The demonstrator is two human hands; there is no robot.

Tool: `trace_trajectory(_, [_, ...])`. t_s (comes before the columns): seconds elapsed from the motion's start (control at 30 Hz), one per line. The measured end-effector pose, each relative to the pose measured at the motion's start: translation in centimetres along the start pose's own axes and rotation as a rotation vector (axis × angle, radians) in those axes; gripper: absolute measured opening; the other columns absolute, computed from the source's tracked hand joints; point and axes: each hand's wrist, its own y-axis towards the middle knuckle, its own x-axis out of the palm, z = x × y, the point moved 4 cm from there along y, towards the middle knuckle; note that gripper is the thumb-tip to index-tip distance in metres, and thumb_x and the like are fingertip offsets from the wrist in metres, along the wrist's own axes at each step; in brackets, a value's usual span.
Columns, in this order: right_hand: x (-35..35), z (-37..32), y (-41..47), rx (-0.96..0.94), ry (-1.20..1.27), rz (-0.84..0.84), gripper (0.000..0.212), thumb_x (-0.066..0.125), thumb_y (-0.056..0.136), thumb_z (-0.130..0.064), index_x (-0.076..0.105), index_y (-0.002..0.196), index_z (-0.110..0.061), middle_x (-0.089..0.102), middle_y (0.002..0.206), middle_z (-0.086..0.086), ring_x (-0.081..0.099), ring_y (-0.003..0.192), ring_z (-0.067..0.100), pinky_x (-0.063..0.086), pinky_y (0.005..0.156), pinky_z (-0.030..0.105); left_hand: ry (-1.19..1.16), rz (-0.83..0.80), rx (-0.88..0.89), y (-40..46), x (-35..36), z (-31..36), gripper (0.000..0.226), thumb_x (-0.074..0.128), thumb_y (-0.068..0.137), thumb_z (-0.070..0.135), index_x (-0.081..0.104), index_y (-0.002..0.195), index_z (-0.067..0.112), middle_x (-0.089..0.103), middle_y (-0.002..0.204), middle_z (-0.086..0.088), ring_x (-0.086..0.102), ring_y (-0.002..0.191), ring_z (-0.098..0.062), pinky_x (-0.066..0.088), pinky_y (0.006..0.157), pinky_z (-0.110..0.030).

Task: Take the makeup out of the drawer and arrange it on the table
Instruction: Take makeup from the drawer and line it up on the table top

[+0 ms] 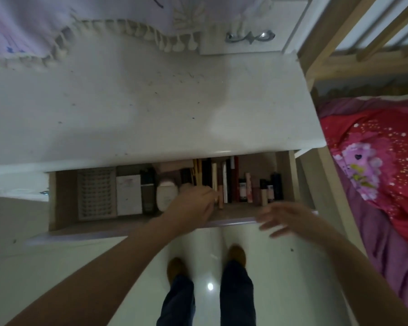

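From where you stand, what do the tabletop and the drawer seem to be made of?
The tabletop looks like white glossy laminate or painted board: it shows soft sheen. The drawer looks like brown wood or wood-look board inside, matte; its front edge seems smooth, pale, glossy.

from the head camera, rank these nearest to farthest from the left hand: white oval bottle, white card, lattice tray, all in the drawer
From the left hand, reaching into the drawer:
1. White oval bottle, right beside the hand, on its left.
2. White card, further left, past a dark bottle.
3. Lattice tray, farthest, near the drawer's left end.
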Motion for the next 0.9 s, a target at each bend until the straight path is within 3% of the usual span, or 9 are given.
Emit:
trace_trajectory(0.07, [-3.9, -0.5, 2.9, -0.074, -0.108, 0.222, 0.028, 0.040, 0.098, -0.008, 0.065, 0.093, -0.019, 0.070, 0.094, 0.006, 0.068, 0.081, 0.018, 0.055, 0.066, 0.030, -0.093, -0.062, -0.109, 3.2, 2.4, 0.9, 0.036, 0.042, 0.096, 0.013, 0.053, 0.130, 0.010, 0.060, 0.120, -0.011, 0.052, 0.110, -0.025, 0.040, 0.087, -0.030])
trace_trajectory(0.13, [-5.2, -0.9, 6.3, -0.151, -0.319, 0.307, 0.030, 0.039, 0.096, -0.004, 0.065, 0.108, -0.012, 0.067, 0.094, 0.000, 0.065, 0.083, 0.019, 0.051, 0.067, 0.027, -0.084, -0.061, -0.196, 6.7, 4.1, 1.8, 0.037, 0.040, 0.097, 0.012, 0.052, 0.132, 0.011, 0.057, 0.122, -0.012, 0.050, 0.111, -0.025, 0.042, 0.085, -0.032])
trace_trajectory(0.23, [-4.2, -2.1, 10.0, -0.363, -0.773, 0.308, 0.034, 0.042, 0.093, -0.001, 0.062, 0.119, -0.006, 0.065, 0.115, 0.010, 0.059, 0.106, 0.029, 0.042, 0.088, 0.029, 0.026, -0.059, -0.330, 10.3, 6.1, 2.0, 0.034, 0.042, 0.094, 0.009, 0.053, 0.126, 0.008, 0.051, 0.123, -0.016, 0.049, 0.111, -0.029, 0.045, 0.079, -0.034])
trace_trajectory(0.3, [-3.0, -2.3, 11.6, -0.458, -0.889, 0.237, 0.032, 0.043, 0.092, -0.004, 0.061, 0.119, -0.008, 0.061, 0.120, 0.015, 0.055, 0.110, 0.031, 0.043, 0.095, 0.033, 0.090, -0.091, -0.398, 11.0, 7.3, 1.7, 0.035, 0.043, 0.092, 0.007, 0.052, 0.126, 0.006, 0.046, 0.129, -0.017, 0.046, 0.115, -0.030, 0.045, 0.079, -0.035])
trace_trajectory(0.47, [-2.2, -1.5, 13.4, -0.519, -1.124, 0.222, 0.029, 0.043, 0.094, -0.013, 0.060, 0.116, -0.008, 0.051, 0.126, 0.013, 0.046, 0.114, 0.030, 0.044, 0.088, 0.033, 0.152, -0.121, -0.401, 10.1, 8.7, 1.4, 0.030, 0.048, 0.088, 0.014, 0.057, 0.116, 0.006, 0.047, 0.123, -0.015, 0.045, 0.113, -0.029, 0.044, 0.076, -0.034])
trace_trajectory(0.57, [-2.3, -1.3, 13.1, -0.568, -1.131, 0.192, 0.026, 0.043, 0.095, -0.016, 0.061, 0.112, -0.008, 0.055, 0.119, 0.013, 0.046, 0.111, 0.029, 0.039, 0.084, 0.033, 0.006, -0.082, -0.443, 10.1, 8.3, 1.2, 0.031, 0.051, 0.089, 0.017, 0.057, 0.118, 0.008, 0.048, 0.125, -0.013, 0.044, 0.117, -0.028, 0.047, 0.080, -0.036])
trace_trajectory(0.67, [-2.5, -1.6, 12.2, -0.612, -1.073, 0.222, 0.021, 0.045, 0.094, -0.019, 0.058, 0.107, -0.010, 0.060, 0.106, 0.013, 0.050, 0.100, 0.029, 0.037, 0.078, 0.034, -0.198, -0.078, -0.492, 10.2, 8.0, 1.4, 0.026, 0.054, 0.089, 0.014, 0.056, 0.115, 0.009, 0.057, 0.119, -0.013, 0.053, 0.108, -0.027, 0.049, 0.080, -0.035])
trace_trajectory(0.8, [-2.4, -2.2, 10.5, -0.551, -0.802, 0.065, 0.010, 0.049, 0.094, -0.015, 0.052, 0.102, -0.011, 0.063, 0.090, 0.010, 0.059, 0.081, 0.025, 0.043, 0.066, 0.031, -0.395, -0.093, -0.526, 9.7, 7.0, 2.0, 0.024, 0.057, 0.088, 0.011, 0.054, 0.112, 0.011, 0.063, 0.112, -0.011, 0.059, 0.100, -0.025, 0.050, 0.081, -0.035])
trace_trajectory(0.9, [-3.0, -4.3, 8.6, -0.585, -0.734, 0.066, 0.006, 0.053, 0.093, -0.020, 0.053, 0.098, -0.018, 0.060, 0.087, 0.000, 0.057, 0.078, 0.016, 0.043, 0.065, 0.028, -0.450, -0.009, -0.463, 8.8, 4.3, 2.4, 0.022, 0.058, 0.089, 0.014, 0.055, 0.110, 0.014, 0.062, 0.106, -0.004, 0.057, 0.093, -0.014, 0.047, 0.079, -0.023])
